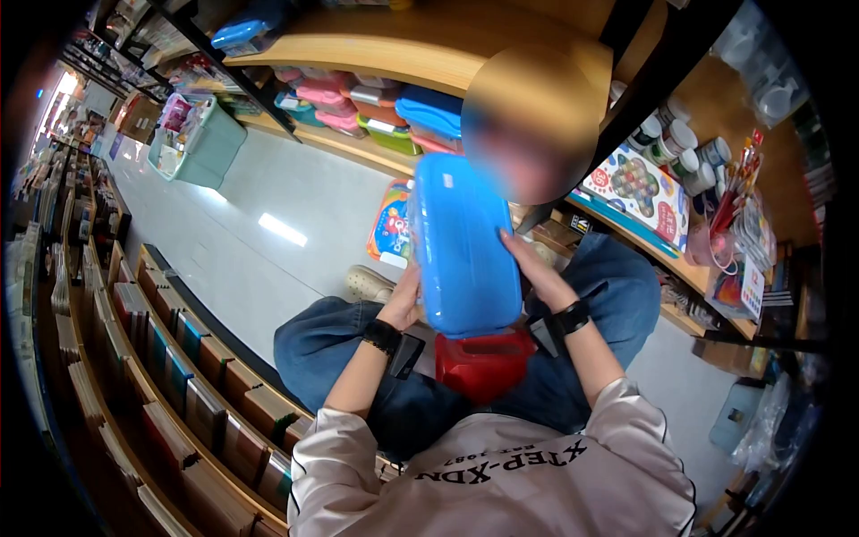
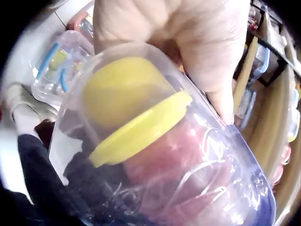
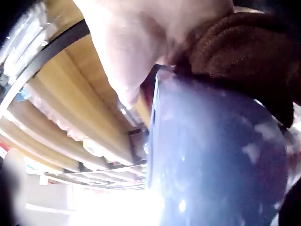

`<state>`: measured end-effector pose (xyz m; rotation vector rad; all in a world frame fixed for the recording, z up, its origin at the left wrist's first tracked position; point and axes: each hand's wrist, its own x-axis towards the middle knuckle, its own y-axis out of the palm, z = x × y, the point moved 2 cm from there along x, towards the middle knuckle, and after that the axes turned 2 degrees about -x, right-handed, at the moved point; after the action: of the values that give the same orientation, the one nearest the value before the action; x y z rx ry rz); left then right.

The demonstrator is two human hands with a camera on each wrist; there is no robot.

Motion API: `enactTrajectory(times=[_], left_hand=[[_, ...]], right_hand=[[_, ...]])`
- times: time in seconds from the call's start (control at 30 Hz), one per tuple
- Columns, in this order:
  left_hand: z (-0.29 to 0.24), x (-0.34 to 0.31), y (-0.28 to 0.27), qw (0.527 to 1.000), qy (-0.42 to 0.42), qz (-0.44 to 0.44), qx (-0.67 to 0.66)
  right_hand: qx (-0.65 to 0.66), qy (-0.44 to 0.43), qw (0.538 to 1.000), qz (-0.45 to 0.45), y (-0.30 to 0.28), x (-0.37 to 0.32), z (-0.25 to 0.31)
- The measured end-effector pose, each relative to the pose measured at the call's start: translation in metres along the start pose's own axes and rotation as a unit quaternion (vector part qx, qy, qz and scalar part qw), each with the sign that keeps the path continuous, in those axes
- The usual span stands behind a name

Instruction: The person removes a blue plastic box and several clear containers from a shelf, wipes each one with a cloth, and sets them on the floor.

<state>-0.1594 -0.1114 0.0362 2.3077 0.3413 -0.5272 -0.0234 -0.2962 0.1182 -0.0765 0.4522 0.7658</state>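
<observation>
A plastic storage box with a blue lid is held up in front of the person, above the lap. Its clear body shows a yellow-lidded tub and something pink inside. The left hand grips one long side of the box, its thumb along the wall in the left wrist view. On the opposite side the right hand holds it, with the thumb by the lid's edge. Most of the fingers are hidden beneath the box. A red plastic object sits between the person's thighs.
Stacked coloured boxes fill the low shelf ahead. Paint jars and brushes stand on the right shelf. A colourful flat package lies on the floor, with a pale green bin farther left. Book racks curve along the left.
</observation>
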Motion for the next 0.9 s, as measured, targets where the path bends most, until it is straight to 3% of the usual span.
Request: enactTrajectory(times=[0.07, 0.17, 0.23, 0.37, 0.4, 0.53, 0.67, 0.73, 0.87, 0.9], left_hand=[[0.014, 0.007, -0.003, 0.999, -0.018, -0.014, 0.022], [0.035, 0.03, -0.021, 0.997, -0.021, -0.026, 0.075], [0.048, 0.048, -0.033, 0.991, 0.039, -0.049, 0.117], [0.058, 0.072, -0.04, 0.988, 0.053, -0.053, 0.133], [0.076, 0.091, -0.065, 0.989, 0.065, -0.032, 0.129], [0.086, 0.104, -0.083, 0.986, 0.015, -0.074, 0.147], [0.107, 0.11, -0.1, 0.991, 0.045, -0.095, 0.084], [0.105, 0.111, -0.12, 0.931, 0.103, -0.086, 0.339], [0.123, 0.112, -0.14, 0.945, 0.062, -0.118, 0.299], [0.113, 0.105, -0.13, 0.924, 0.072, -0.131, 0.352]], right_hand=[[0.059, 0.032, 0.995, -0.073, 0.003, 0.0, -0.039], [0.101, 0.061, 0.989, -0.093, -0.004, 0.01, -0.077], [0.078, 0.041, 0.99, -0.112, -0.011, 0.019, -0.093], [0.067, -0.006, 0.991, -0.118, -0.022, 0.046, -0.119], [0.059, -0.016, 0.99, -0.124, -0.022, 0.048, -0.123], [0.037, -0.036, 0.988, -0.143, -0.019, 0.06, -0.143], [0.006, -0.082, 0.986, -0.146, -0.015, 0.063, -0.148], [0.0, -0.054, 0.99, -0.131, -0.012, 0.06, -0.146], [-0.074, 0.008, 0.988, -0.133, -0.024, 0.069, -0.176], [-0.079, 0.009, 0.989, -0.129, -0.024, 0.068, -0.173]])
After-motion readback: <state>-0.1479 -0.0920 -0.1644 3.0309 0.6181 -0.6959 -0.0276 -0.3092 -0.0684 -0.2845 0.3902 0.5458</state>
